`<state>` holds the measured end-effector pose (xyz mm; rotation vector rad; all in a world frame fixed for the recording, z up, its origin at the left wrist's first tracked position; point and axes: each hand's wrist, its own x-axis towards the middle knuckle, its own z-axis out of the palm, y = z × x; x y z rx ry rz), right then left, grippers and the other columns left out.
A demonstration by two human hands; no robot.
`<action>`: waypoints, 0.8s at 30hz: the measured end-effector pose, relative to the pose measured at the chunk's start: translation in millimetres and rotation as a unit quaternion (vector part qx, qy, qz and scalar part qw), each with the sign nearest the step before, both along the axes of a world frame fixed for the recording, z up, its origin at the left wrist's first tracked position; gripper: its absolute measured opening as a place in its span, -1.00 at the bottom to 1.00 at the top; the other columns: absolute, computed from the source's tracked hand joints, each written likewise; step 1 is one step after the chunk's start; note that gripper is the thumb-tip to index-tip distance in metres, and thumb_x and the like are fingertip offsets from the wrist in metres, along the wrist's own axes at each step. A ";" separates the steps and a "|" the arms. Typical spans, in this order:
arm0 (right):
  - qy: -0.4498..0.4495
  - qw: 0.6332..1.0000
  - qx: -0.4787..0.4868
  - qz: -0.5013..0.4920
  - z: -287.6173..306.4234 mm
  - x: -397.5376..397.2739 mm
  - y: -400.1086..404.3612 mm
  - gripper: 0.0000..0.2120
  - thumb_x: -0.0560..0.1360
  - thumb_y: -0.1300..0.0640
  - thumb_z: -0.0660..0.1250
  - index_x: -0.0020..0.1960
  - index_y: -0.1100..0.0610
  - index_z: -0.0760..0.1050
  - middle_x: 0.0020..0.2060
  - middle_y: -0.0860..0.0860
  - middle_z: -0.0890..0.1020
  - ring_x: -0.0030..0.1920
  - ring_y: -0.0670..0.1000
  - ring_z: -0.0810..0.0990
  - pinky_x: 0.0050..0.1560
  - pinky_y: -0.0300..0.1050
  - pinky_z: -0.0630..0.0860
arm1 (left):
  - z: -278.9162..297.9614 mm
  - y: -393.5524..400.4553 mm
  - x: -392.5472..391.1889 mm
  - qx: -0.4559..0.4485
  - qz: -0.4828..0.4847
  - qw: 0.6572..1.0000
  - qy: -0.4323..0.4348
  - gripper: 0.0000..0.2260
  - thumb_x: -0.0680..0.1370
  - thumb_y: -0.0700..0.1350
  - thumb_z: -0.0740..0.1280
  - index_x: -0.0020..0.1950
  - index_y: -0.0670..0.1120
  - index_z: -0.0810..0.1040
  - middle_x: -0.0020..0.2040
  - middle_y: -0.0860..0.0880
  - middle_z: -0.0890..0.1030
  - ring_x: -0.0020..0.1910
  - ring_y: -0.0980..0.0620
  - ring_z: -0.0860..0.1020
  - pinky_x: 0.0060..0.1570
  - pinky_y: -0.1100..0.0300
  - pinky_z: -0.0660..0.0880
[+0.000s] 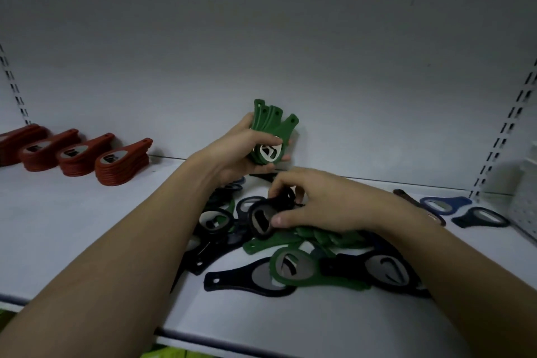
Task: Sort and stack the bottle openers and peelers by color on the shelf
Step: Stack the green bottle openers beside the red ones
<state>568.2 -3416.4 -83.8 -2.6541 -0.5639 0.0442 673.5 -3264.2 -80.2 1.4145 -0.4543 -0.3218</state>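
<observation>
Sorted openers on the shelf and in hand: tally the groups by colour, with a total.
red stacks: 4, in a row on the shelf
green bundle: 1, held in the left hand
Total: 5

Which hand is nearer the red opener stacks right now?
Left. The left hand, gripping green openers, is right of the red stacks; the right hand is farther right over the mixed pile.

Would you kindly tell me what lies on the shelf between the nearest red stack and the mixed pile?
In the head view, only bare white shelf lies between the rightmost red stack and the mixed pile; the left forearm passes above it.
</observation>
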 end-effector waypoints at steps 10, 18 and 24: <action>0.074 0.995 0.061 -0.008 41.1 -12.1 -53.0 -0.84 0.43 0.01 0.51 -0.02 -0.07 0.60 -0.06 -0.09 0.66 -0.29 -0.19 0.54 -0.24 -0.33 0.45 | -7.7 -11.5 -4.1 0.048 -0.063 0.997 0.013 -0.70 0.50 -0.46 0.28 0.13 -0.17 0.56 -0.16 -0.05 0.57 -0.16 0.02 0.56 -0.24 0.21 0.59; 0.171 0.980 -0.104 -0.019 35.0 -17.9 -46.4 -0.79 0.34 0.01 0.58 -0.11 -0.12 0.59 -0.32 -0.36 0.51 -0.39 -0.25 0.43 -0.31 -0.39 0.37 | -7.4 -13.1 -6.8 0.072 0.022 0.997 -0.010 -0.83 0.56 -0.08 0.39 0.13 -0.03 0.53 -0.08 -0.03 0.66 -0.20 -0.03 0.68 -0.51 0.26 0.38; 0.104 0.993 0.041 -0.045 39.1 -17.2 -55.7 -0.88 0.46 0.08 0.49 -0.06 0.08 0.61 -0.44 -0.24 0.56 -0.43 -0.20 0.43 -0.36 -0.40 0.33 | -5.6 -14.2 -8.0 0.043 0.011 0.999 -0.009 -0.76 0.48 -0.21 0.48 0.11 -0.14 0.56 -0.09 -0.07 0.60 -0.19 0.04 0.64 -0.37 0.24 0.52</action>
